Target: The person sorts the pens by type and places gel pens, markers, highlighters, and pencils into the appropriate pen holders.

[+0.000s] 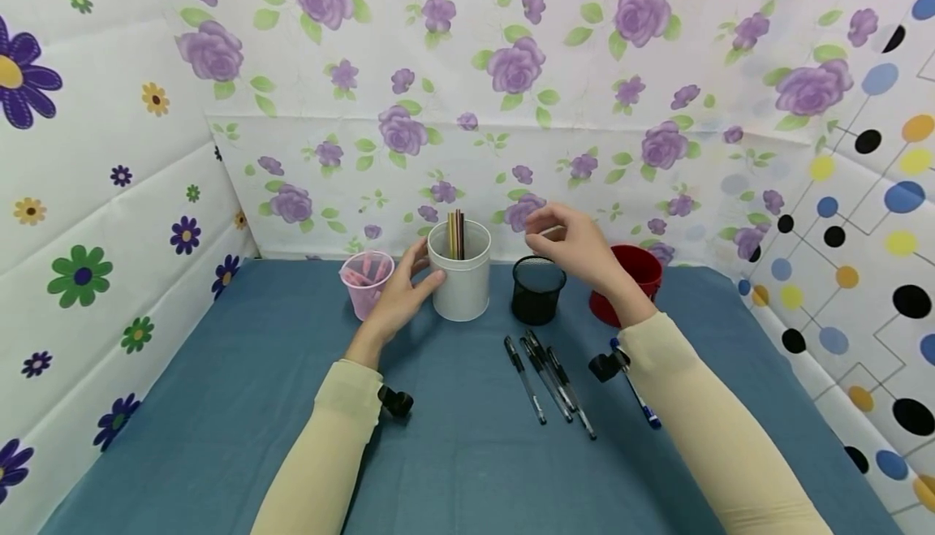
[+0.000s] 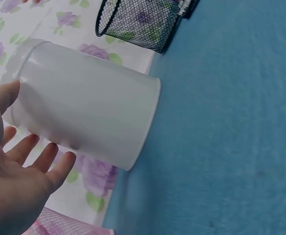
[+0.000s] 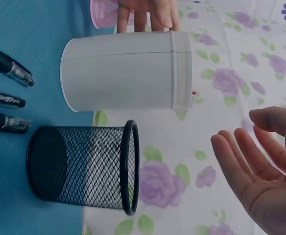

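And here the table (image 1: 453, 478) is draped in blue, backed by a white backdrop (image 1: 467, 161) printed with purple roses; the left wall (image 1: 139, 153) is dotted with bright flowers, the right wall (image 1: 869, 267) with linked coloured dots!

The white pencil holder (image 1: 462, 293) looks smooth, the black cup (image 1: 535, 304) metal mesh, the blue bench cloth (image 1: 453, 470) matt.

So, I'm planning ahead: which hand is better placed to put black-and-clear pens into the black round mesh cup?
Right hand, probably: empty, near the cup, with the pens on its side; the left hand's beside the white cylindrical container.
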### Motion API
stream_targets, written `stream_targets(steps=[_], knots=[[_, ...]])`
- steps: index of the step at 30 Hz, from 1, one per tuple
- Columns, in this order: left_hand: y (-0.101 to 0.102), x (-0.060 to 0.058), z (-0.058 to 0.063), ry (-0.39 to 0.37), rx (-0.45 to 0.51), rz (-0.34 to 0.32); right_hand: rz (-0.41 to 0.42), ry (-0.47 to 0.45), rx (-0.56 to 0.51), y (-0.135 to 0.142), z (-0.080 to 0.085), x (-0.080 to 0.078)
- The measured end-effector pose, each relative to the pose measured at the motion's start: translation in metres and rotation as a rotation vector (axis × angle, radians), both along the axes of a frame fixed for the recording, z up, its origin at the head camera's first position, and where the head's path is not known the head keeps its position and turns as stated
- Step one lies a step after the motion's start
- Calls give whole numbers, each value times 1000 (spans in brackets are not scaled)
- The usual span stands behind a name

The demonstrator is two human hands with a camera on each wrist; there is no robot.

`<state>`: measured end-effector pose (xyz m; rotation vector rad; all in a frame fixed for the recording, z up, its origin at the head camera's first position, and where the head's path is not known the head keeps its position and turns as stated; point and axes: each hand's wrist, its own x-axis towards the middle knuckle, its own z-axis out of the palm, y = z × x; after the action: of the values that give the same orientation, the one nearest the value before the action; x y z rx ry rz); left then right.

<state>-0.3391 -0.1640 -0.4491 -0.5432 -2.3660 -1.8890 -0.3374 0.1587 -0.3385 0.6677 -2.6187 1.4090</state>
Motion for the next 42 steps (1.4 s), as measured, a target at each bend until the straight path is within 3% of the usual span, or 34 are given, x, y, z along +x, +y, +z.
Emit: stream_targets(steps=[10,19,29,35,42], knots=[[0,6,22,33,49,17,-65,14,38,40,-19,37],[1,16,44,151,-58,68,-136,41,119,69,-33,61],[6,27,62,284,-184,79,-174,50,162,84,-43,69],[19,39,73,339,-217,44,-193,51,195,95,-48,72],[44,50,73,347,-199,-76,-194,31,185,102,-50,77]])
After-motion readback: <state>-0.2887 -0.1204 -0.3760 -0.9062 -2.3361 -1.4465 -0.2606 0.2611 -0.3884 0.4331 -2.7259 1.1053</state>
